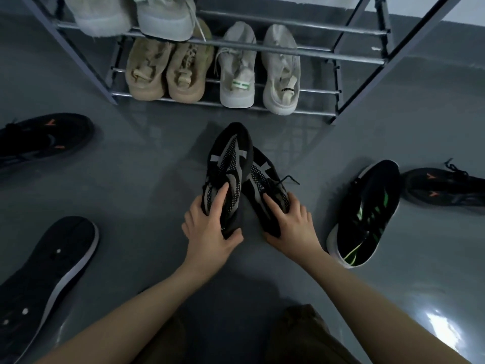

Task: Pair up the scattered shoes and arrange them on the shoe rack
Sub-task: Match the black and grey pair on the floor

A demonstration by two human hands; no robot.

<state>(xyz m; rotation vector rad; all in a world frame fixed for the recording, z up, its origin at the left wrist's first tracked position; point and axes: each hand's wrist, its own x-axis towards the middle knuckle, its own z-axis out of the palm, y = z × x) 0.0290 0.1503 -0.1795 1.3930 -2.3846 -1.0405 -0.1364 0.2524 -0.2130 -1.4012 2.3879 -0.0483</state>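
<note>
Two matching black-and-grey knit shoes lie side by side on the floor in front of the shoe rack [357, 114]. My left hand [210, 227] grips the heel end of the left knit shoe [229, 158], which is tipped on its side. My right hand [291, 227] holds the heel end of the right knit shoe [265, 174]. On the rack's bottom shelf stand a tan pair [165, 72] and a light grey pair [259, 72]. Two pale shoes [131, 14] sit on the shelf above.
Loose shoes lie on the grey floor: a black shoe with orange marks [44, 137] at left, its match [446, 187] at far right, a black-and-green shoe [367, 214] at right, and a sole-up black shoe [44, 279] at lower left. My knees [301, 334] are at the bottom.
</note>
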